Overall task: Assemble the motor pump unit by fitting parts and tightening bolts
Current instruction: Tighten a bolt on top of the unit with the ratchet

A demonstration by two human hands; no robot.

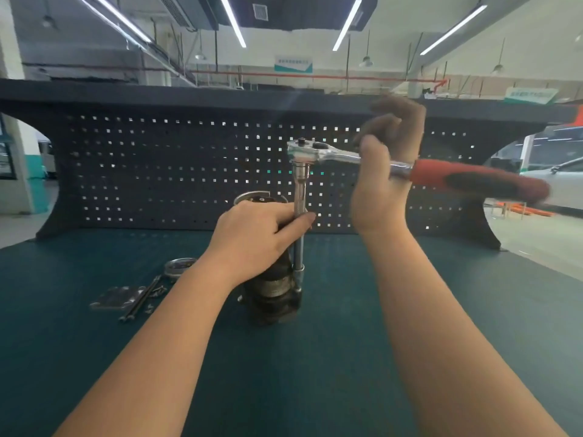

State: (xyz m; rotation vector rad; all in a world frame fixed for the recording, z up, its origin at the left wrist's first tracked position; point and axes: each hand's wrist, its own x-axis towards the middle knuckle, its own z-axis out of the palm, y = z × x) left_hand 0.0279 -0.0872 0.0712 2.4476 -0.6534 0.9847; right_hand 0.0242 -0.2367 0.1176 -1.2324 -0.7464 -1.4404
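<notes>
On the left of the green bench mat lie loose parts: a flat metal plate, two long bolts laid across its edge, a few small screws just beside them, and a shallow round tin behind. Towards the middle, the motor pump unit stands upright on the mat, a dark, grimy cylinder that looks heavy and rigid, probably oily on its casing, so a whole-hand hold round the body suits it better than fingertips. The left hand is wrapped over its upper end, the thumb pressed against the long extension bar that runs down beside the casing to a socket seated low on the base. Above, the ratchet wrench sits on the bar's top. The right hand grasps the chrome shank near the head, fingers curled over it, with the red and black handle sticking out free to the right. Taking hold further out on that rubber handle would likely give more leverage and a less slippery purchase than bare steel.
</notes>
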